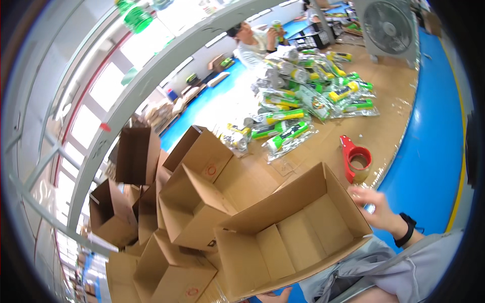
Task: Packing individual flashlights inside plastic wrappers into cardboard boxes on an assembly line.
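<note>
An open, upright cardboard box [303, 235] with nothing inside stands tilted right in front of me. My right hand [376, 209] is beside its right wall, fingers stretched out and a little bent, slightly blurred; whether they touch the cardboard I cannot tell. A dark band circles that wrist. Below the box's near edge only part of my left hand [275, 296] shows, close to the cardboard, its fingers mostly hidden. A red tape dispenser [349, 159] with a roll of clear tape lies on the table just beyond my right hand.
Several more open boxes [189, 212] crowd the left. Farther back, a pile of green and yellow flashlight-like items in clear bags [303, 101] covers the cardboard-topped table [391, 91]. A fan [388, 28] stands at its far right. Another person [250, 45] is across the table.
</note>
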The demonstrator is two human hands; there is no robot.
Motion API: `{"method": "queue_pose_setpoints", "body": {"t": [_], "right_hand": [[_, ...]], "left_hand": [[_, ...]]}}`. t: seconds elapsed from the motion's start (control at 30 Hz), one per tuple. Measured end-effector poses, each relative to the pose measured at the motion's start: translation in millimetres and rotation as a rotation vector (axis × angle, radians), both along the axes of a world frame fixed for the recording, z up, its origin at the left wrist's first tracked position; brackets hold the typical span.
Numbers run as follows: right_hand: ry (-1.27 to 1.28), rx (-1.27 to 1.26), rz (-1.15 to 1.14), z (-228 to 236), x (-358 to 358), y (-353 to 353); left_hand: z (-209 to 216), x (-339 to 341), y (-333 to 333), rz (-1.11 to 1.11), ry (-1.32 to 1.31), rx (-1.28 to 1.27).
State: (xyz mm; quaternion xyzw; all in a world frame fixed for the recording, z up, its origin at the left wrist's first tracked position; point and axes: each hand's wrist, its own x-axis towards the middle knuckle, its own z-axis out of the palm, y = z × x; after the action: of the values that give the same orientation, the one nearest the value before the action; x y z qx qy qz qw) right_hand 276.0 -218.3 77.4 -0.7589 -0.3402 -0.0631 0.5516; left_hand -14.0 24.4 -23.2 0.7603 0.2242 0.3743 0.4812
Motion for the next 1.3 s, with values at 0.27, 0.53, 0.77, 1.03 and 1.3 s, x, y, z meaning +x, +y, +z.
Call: {"method": "queue_pose_setpoints", "body": {"t": [0.27,0.53,0.77,1.03,1.3], "right_hand": [[-0.270,-0.467,-0.566,-6.1,63.0,26.0],[-0.214,-0.431,-0.445,-26.0,82.1,10.1],[0.002,-0.084,-0.308,67.5,63.9,-16.8],[-0.567,0.041,-0.017,288.5,47.4,94.6],[-0.757,0.119,0.478,422.4,48.9,334.9]], "left_hand": [[12.1,43.2,13.4,0.239,-0.168,-0.012],[-15.4,35.7,38.6,0.160,0.014,-0.027],[21.4,51.1,40.9,-0.067,0.144,0.066],[67.3,54.7,57.8,-0.191,0.191,0.213],[54.6,53.5,67.0,-0.265,0.136,0.300]]}}
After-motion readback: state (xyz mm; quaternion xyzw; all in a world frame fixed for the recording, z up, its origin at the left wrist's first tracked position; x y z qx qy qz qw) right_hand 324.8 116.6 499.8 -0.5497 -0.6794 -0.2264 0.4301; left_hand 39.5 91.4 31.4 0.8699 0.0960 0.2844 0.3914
